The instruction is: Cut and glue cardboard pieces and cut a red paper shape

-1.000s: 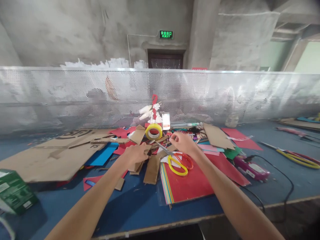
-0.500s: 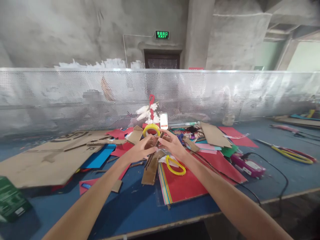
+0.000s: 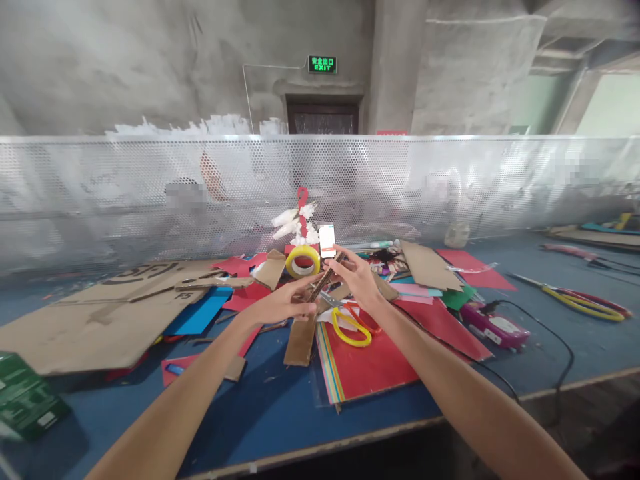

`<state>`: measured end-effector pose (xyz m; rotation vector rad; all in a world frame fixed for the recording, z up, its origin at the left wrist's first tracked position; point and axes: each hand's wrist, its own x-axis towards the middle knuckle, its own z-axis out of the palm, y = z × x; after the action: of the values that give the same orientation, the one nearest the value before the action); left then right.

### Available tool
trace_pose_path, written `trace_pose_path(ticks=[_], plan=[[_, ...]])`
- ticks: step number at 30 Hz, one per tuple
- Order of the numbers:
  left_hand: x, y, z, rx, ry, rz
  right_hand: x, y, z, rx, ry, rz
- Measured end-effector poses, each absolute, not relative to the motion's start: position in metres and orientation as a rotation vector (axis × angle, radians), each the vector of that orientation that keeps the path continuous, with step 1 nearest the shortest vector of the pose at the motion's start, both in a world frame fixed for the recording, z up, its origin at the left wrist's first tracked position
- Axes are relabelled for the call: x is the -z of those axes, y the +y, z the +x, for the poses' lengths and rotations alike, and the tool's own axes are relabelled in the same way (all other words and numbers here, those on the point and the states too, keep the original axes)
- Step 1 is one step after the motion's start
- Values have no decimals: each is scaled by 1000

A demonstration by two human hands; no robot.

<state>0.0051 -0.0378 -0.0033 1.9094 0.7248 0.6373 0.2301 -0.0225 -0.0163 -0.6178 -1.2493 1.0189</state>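
Between my two hands a narrow brown cardboard strip point(image 3: 325, 281) is held tilted above the table. My right hand point(image 3: 357, 277) pinches its upper end. My left hand point(image 3: 286, 301) grips the lower end with fingers closed around it; part of the strip is hidden by the fingers. Just below lie scissors point(image 3: 353, 337) with yellow and red handles, resting on a stack of red paper point(image 3: 373, 370). A flat cardboard piece point(image 3: 300, 341) lies under my left hand. Behind the hands stands a roll of yellow tape point(image 3: 303, 262).
A white-and-red decorated figure point(image 3: 301, 223) and a phone point(image 3: 327, 240) stand by the perforated metal screen point(image 3: 240, 193). Large cardboard point(image 3: 65, 327) covers the left side. At right are a purple corded device point(image 3: 495, 327) and more scissors point(image 3: 585, 303). A green box point(image 3: 30, 397) sits front left.
The strip has turned to slant up to the right. My right hand has moved slightly up and right, and my left fingers have shifted lower, exposing more of the strip.
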Motion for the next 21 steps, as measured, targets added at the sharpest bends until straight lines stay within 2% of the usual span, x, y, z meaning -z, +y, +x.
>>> trace_pose_path(ticks=[12,21], plan=[[1,-37,6,-614,691,1949,16,-25,234,-1068,-1264,-581],[1,-41,25,-745,759,1970,9,-33,233,-1191,-1269,-552]])
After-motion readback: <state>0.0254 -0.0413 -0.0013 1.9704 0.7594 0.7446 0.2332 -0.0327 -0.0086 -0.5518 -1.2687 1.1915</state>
